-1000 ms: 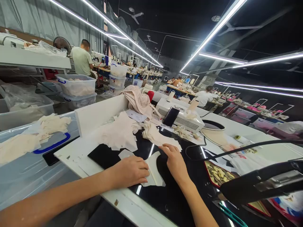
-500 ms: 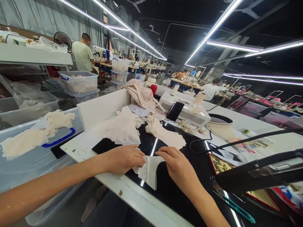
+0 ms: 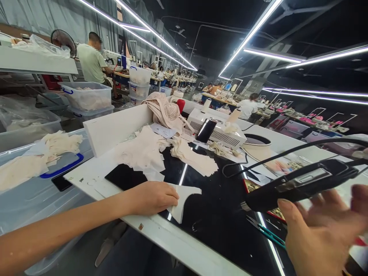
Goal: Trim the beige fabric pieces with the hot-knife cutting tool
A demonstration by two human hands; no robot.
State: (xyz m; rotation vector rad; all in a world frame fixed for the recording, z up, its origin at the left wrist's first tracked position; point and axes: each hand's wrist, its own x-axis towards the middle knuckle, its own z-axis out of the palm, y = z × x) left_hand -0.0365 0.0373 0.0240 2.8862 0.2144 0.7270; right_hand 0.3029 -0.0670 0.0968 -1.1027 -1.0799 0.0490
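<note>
The right hand (image 3: pixel 323 234) has its fingers spread wide; the black corded tool (image 3: pixel 287 190) is just past them, its long body slanting up to the right. I can't tell if they touch. The left hand (image 3: pixel 152 197), well left of the tool, rests bunched fingers on a white cloth piece (image 3: pixel 186 194). Teal snips (image 3: pixel 271 236) lie just nearer than the tool.

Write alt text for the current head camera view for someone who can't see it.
A left hand rests on pale fabric on a black worktop, while the right hand, open, is by a black tool. Behind them are cloth piles and a phone, with another person farther back.
</note>
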